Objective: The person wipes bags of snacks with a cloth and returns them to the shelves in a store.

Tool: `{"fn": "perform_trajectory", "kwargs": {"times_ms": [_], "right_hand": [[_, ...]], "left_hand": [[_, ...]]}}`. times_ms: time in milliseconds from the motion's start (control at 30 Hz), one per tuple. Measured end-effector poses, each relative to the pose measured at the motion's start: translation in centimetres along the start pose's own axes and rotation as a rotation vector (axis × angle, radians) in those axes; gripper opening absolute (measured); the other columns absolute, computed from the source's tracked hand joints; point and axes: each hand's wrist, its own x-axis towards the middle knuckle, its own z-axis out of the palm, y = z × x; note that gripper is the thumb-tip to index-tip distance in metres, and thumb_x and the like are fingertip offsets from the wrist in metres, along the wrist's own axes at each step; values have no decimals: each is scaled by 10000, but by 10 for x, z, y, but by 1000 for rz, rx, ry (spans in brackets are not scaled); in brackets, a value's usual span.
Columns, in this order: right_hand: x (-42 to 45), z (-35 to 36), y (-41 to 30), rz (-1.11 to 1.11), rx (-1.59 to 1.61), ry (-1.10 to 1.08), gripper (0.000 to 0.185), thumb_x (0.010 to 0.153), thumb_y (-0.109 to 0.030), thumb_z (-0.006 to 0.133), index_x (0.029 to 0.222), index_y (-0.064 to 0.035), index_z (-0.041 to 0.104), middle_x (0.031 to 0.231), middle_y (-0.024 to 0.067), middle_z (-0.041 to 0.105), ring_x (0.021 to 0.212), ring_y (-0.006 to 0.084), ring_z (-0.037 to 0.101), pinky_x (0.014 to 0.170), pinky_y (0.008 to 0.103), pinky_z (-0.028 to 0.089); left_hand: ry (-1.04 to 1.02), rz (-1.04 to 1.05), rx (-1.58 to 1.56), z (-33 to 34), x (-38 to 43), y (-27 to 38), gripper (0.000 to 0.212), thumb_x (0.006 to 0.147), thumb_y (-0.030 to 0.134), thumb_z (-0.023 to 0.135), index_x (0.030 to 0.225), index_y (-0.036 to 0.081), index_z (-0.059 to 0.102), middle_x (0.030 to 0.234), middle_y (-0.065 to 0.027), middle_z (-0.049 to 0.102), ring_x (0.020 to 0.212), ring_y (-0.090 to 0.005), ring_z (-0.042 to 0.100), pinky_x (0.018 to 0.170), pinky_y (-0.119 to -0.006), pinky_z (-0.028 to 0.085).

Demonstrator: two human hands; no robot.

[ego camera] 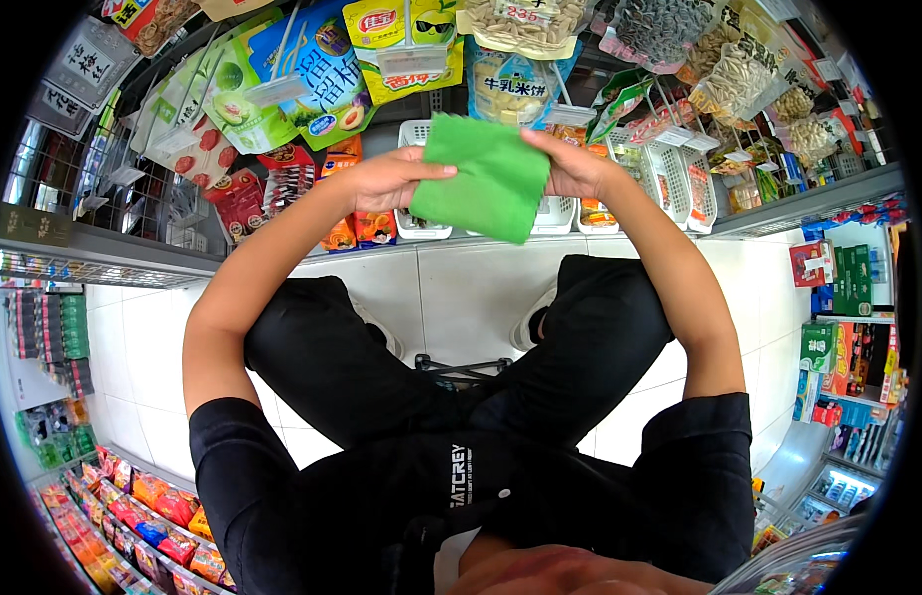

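A green cloth with zigzag-cut edges (481, 178) is spread between my two hands, above the front edge of the bottom shelf. My left hand (390, 178) grips its left side, the thumb lying on top. At its upper right corner, my right hand (572, 165) pinches it with the thumb near the edge; the fingers behind the cloth are hidden. White plastic baskets (423, 227) of small packets stand under and behind the cloth.
Snack bags, among them a blue and green one (319, 82) and a yellow one (401, 44), hang on hooks above. The grey shelf edge (810, 197) curves at right. My knees flank the white tiled floor (461, 297), where a folding stool (464, 368) shows. Snack racks (156, 513) stand lower left.
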Motion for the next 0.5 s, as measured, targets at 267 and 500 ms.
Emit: {"fn": "perform_trajectory", "kwargs": {"times_ms": [267,500], "right_hand": [[17,1,8,-132,-54,89,552,979,-319,690,1423,-65,483,1334,64,621,1163,188,643,975,388,538],[18,4,6,-197,-7,230,293,997,-121,641,1282,-62,614,1213,61,677,1114,174,662,983,363,543]], "left_hand": [[115,103,-37,-13,0,1,462,1026,208,619,1418,19,464,1382,-144,590,1228,-235,634,1038,-415,547],[135,222,-117,-9,4,-1,354,1033,106,564,1373,17,515,1341,-151,607,1177,-262,656,1015,-426,564]]}}
